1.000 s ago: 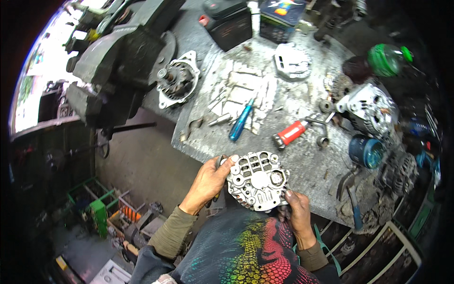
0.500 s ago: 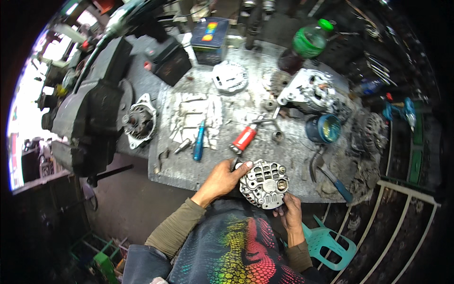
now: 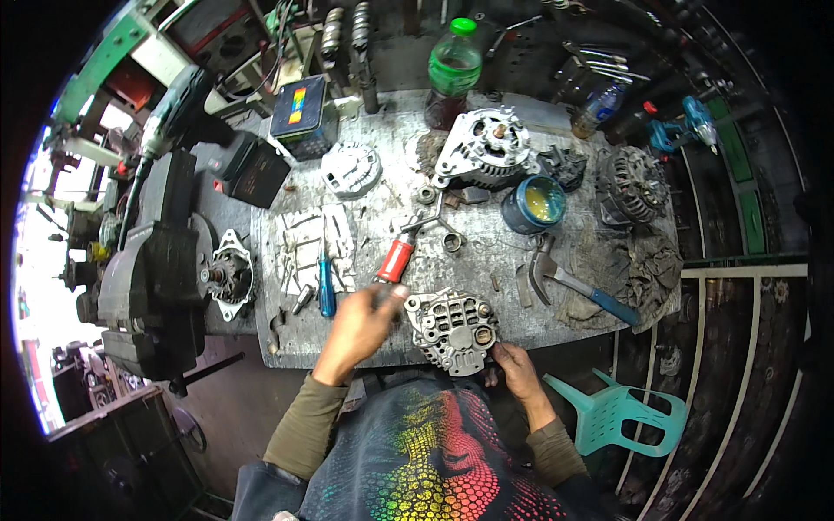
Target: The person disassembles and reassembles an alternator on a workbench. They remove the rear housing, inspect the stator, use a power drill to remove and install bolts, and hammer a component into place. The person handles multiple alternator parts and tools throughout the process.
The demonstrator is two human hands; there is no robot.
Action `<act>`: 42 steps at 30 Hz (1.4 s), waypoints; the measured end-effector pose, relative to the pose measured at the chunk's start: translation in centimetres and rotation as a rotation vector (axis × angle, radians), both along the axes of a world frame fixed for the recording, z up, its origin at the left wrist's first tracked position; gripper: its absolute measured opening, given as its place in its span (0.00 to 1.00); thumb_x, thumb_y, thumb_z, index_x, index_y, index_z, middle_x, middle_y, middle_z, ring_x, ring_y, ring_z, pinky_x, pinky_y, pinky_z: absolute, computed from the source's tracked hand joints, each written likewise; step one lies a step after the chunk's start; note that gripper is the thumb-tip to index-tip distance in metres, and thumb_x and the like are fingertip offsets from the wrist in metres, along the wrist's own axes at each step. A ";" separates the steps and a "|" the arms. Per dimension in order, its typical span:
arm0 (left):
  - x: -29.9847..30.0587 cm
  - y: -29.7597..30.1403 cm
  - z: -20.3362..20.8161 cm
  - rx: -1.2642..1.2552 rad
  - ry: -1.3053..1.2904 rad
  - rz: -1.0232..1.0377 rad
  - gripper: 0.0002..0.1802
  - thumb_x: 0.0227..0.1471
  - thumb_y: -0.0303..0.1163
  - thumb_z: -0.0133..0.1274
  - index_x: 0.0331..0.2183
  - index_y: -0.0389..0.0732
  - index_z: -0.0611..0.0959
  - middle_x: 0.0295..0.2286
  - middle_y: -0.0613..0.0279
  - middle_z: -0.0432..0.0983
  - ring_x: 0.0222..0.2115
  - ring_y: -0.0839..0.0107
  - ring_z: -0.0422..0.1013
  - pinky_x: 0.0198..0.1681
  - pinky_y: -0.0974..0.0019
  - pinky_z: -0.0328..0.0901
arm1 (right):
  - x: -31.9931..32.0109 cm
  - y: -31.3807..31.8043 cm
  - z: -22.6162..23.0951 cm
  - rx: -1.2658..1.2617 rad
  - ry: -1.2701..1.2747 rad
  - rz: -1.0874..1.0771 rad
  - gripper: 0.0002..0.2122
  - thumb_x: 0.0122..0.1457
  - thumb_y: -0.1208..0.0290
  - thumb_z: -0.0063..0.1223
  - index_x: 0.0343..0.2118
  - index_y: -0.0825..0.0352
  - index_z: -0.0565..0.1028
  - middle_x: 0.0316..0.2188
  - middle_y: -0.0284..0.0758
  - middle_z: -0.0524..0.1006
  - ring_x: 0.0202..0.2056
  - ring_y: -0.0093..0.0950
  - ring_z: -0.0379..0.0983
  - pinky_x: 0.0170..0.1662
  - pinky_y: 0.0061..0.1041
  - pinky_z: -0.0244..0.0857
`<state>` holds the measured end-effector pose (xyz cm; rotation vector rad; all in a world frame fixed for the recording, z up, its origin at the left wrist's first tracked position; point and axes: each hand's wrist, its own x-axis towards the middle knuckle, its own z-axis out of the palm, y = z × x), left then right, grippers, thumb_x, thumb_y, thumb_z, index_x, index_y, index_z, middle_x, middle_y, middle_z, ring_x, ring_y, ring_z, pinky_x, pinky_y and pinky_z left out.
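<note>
A grey metal alternator (image 3: pixel 453 330) is held at the table's near edge, its slotted end facing up. My right hand (image 3: pixel 517 375) grips its lower right rim, thumb on top and the other fingers mostly hidden underneath. My left hand (image 3: pixel 354 328) is off the alternator, just to its left, holding nothing; its thumb and fingers look apart, slightly blurred at the tips. Just beyond them lies a red-handled tool (image 3: pixel 397 259) with a metal end. A blue-handled screwdriver (image 3: pixel 326 282) rests on a dirty cloth (image 3: pixel 300 239) farther left.
On the metal-topped table (image 3: pixel 486 252) stand another alternator (image 3: pixel 488 148), a white housing (image 3: pixel 351 169), an open grease tub (image 3: pixel 533 205) and a green-capped bottle (image 3: pixel 454 69). A blue-handled hammer (image 3: pixel 578 282) lies at right. A teal plastic chair (image 3: pixel 621 417) stands below the table's right side.
My left hand has come off the alternator and shifted left beside the red-handled tool. My right hand keeps its hold. The whole view has turned, moving the table's things leftward in the picture.
</note>
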<state>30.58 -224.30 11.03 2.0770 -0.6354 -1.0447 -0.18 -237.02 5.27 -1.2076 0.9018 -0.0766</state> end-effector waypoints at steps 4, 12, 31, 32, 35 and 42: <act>5.1 1.7 -3.8 -0.114 -0.220 0.301 0.21 0.66 0.41 0.56 0.45 0.30 0.81 0.28 0.62 0.78 0.28 0.69 0.73 0.36 0.60 0.69 | 0.2 -3.6 3.1 -0.563 0.154 0.008 0.13 0.64 0.63 0.64 0.41 0.69 0.81 0.28 0.33 0.80 0.27 0.21 0.72 0.33 0.27 0.69; 7.5 0.1 -5.4 0.113 -0.782 0.242 0.36 0.52 0.29 0.63 0.60 0.29 0.71 0.51 0.31 0.69 0.52 0.35 0.69 0.59 0.45 0.63 | 7.9 -14.3 2.6 -1.541 0.279 0.104 0.12 0.55 0.74 0.64 0.43 0.65 0.81 0.45 0.41 0.78 0.47 0.42 0.72 0.52 0.41 0.64; -7.6 -1.2 -0.8 -0.527 -0.308 -0.104 0.71 0.19 0.51 0.82 0.63 0.34 0.65 0.61 0.42 0.66 0.65 0.41 0.60 0.73 0.37 0.45 | 5.6 -8.6 5.3 -0.149 -0.305 -0.235 0.11 0.72 0.73 0.49 0.46 0.77 0.77 0.43 0.38 0.74 0.39 0.27 0.77 0.46 0.32 0.79; -7.2 -1.4 -0.8 -0.525 -0.289 -0.111 0.71 0.19 0.51 0.82 0.63 0.33 0.65 0.60 0.41 0.67 0.65 0.41 0.60 0.73 0.38 0.45 | 5.7 -8.3 5.9 -0.246 -0.266 -0.250 0.11 0.72 0.72 0.50 0.45 0.77 0.77 0.43 0.38 0.74 0.38 0.26 0.76 0.43 0.30 0.78; -6.0 -2.0 -0.8 -0.513 -0.205 -0.128 0.70 0.19 0.50 0.83 0.62 0.33 0.67 0.60 0.41 0.68 0.65 0.42 0.61 0.73 0.39 0.44 | 6.6 -7.9 8.0 -0.426 -0.281 -0.254 0.13 0.72 0.69 0.53 0.40 0.77 0.78 0.43 0.37 0.74 0.33 0.22 0.75 0.34 0.23 0.73; -3.4 -3.4 -1.1 -0.421 0.067 -0.061 0.70 0.17 0.47 0.83 0.62 0.34 0.68 0.58 0.42 0.69 0.60 0.45 0.66 0.65 0.49 0.61 | 10.3 -8.9 11.9 -0.822 0.013 0.132 0.09 0.69 0.72 0.56 0.45 0.71 0.82 0.36 0.40 0.79 0.30 0.28 0.75 0.36 0.26 0.70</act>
